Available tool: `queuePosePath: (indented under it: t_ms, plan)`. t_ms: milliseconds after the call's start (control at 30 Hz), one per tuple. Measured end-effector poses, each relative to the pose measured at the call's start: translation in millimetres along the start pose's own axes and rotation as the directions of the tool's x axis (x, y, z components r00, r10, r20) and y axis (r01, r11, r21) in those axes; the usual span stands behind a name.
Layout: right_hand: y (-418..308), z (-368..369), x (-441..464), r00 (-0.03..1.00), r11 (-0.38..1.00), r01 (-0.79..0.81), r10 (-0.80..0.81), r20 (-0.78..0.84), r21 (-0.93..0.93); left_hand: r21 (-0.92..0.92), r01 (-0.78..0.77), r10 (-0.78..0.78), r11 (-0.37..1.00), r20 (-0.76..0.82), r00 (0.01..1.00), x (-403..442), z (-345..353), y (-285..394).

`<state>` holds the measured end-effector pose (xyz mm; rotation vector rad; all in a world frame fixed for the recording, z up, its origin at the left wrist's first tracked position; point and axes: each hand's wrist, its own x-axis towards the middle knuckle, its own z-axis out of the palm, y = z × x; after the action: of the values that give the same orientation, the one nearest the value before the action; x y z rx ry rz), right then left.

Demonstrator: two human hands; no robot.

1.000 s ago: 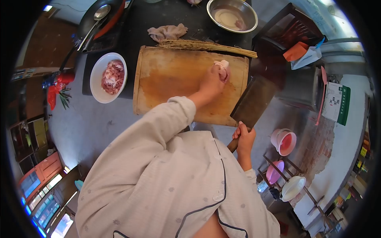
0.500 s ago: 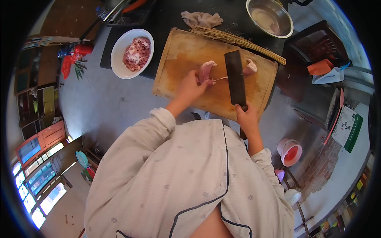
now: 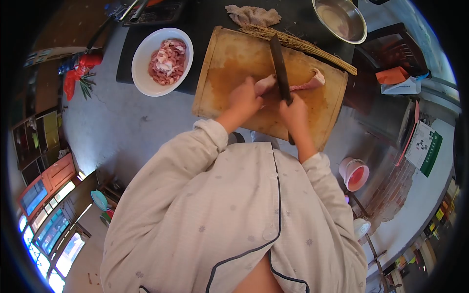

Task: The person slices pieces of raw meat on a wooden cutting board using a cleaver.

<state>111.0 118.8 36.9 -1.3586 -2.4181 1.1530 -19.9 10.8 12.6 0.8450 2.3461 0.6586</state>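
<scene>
My left hand (image 3: 245, 100) is closed on a piece of raw meat (image 3: 265, 85) over the wooden cutting board (image 3: 220, 93). In my right hand (image 3: 294, 115) is a dark cleaver (image 3: 280, 68), gripped by its handle, with the blade seen nearly edge-on. The blade stands right beside the held meat; whether its edge is in the meat I cannot tell. To the right of the blade another strip of meat (image 3: 312, 81), with a pale end, lies on the board. My fingers hide part of the held piece.
A white bowl (image 3: 140, 63) of cut meat stands left of the board. Along the board's far edge lies a bundle of dry stalks (image 3: 312, 51), with a crumpled cloth (image 3: 253, 16) behind it. A metal basin (image 3: 362, 29) sits at the back right.
The cleaver has turned from showing its broad face to nearly edge-on and moved left, close to my left hand. The right-hand meat now looks longer. The view has shifted slightly.
</scene>
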Motion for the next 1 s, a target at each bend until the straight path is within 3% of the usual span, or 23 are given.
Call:
queuePosePath:
  t_ms: [100, 200, 300, 400, 500, 600, 700, 767, 800, 900, 1000]
  plan:
    - [-4, -14, 18, 0.990, 0.986, -0.121, 0.111, 0.090, 0.115, -0.087, 0.006, -0.008, 0.996, -0.019, 1.000, -6, -15, -34]
    - [40, -18, 9, 0.969, 0.941, -0.239, 0.214, 0.127, 0.239, -0.018, -0.123, 0.120, 0.992, -0.106, 0.987, -6, -28, -47]
    - [52, -38, -23, 0.928, 0.868, -0.372, 0.339, 0.153, 0.329, -0.520, 0.047, -0.064, 0.853, -0.015, 0.998, 21, -20, -43]
    - [60, -48, -48, 0.919, 0.848, -0.393, 0.377, 0.114, 0.356, -0.737, 0.057, -0.050, 0.673, 0.031, 0.998, 27, -47, 1]
    - [44, -51, -61, 0.889, 0.848, -0.457, 0.443, 0.115, 0.267, -0.547, -0.068, -0.022, 0.835, -0.157, 0.987, 27, -29, -1]
    - [50, -43, -61, 0.942, 0.934, -0.334, 0.327, 0.069, 0.131, -0.572, 0.050, -0.051, 0.818, 0.015, 0.999, 16, 12, -36]
    - [44, -46, -61, 0.957, 0.960, -0.279, 0.275, 0.089, 0.036, -0.352, 0.167, -0.100, 0.921, 0.201, 0.974, -4, -8, -33]
    - [34, -50, -59, 0.960, 0.965, -0.263, 0.261, 0.101, 0.007, -0.164, -0.115, 0.097, 0.980, -0.114, 0.989, -3, -17, -33]
    - [31, -51, -59, 0.962, 0.967, -0.254, 0.253, 0.105, -0.008, -0.037, -0.234, 0.218, 0.972, -0.251, 0.943, -1, -21, -32]
    - [28, -50, -57, 0.972, 0.975, -0.217, 0.220, 0.084, -0.045, 0.033, -0.446, 0.422, 0.894, -0.392, 0.817, 26, -29, -23]
    - [22, -50, -57, 0.968, 0.972, -0.230, 0.233, 0.090, -0.047, 0.082, -0.374, 0.380, 0.924, -0.322, 0.867, 42, -23, -11]
